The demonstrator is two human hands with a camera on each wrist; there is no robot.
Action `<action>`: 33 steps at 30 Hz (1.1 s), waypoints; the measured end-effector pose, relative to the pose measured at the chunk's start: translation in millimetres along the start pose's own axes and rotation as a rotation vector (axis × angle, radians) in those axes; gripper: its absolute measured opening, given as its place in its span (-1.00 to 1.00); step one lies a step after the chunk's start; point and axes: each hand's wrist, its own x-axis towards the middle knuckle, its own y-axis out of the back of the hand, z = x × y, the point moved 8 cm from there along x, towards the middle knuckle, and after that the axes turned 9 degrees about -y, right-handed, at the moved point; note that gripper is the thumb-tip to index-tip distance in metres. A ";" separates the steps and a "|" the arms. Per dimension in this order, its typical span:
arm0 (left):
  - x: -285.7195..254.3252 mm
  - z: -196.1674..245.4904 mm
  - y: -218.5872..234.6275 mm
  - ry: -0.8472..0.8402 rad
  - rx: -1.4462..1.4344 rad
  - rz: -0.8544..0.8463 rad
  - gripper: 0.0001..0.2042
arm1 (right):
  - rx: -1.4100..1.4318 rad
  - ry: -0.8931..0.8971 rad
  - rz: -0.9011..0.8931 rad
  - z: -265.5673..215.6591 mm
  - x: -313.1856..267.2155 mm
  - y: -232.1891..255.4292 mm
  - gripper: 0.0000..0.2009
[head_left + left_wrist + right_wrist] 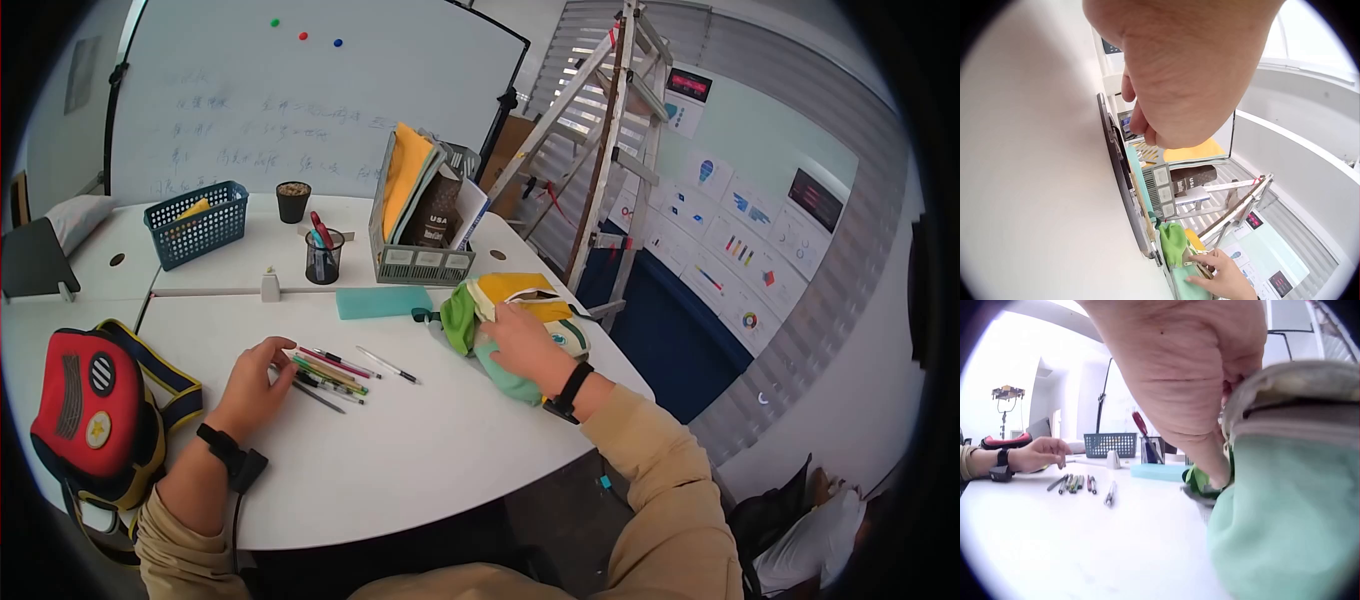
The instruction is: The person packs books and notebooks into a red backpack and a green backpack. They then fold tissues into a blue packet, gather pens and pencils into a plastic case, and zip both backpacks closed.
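On the white table lies a loose bunch of pens (pixel 330 370), with a white pen (pixel 388 364) apart from them on the right. My left hand (pixel 255 388) hovers beside the bunch's left end, fingers loosely bent and nothing gripped. Toward the table's right edge is a soft zipped fabric bag (pixel 1285 506) in mint, green and yellow. My right hand (pixel 527 345) grips the rim of its open mouth, thumb and fingers at the zip (pixel 1191 263). The bag's inside is mostly hidden.
A red bag (pixel 70 400) with straps stands at the left. Behind are a turquoise case (pixel 384 302), a mesh pen cup (pixel 322 262), a blue basket (pixel 205 230), a potted plant (pixel 292 205) and a grey file holder (pixel 425 265). A stepladder (pixel 610 170) stands beyond.
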 end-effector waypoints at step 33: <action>6.8 26.1 -16.1 -0.034 -0.045 0.014 -0.71 | 0.117 0.053 0.346 26.3 -168.7 62.8 -0.74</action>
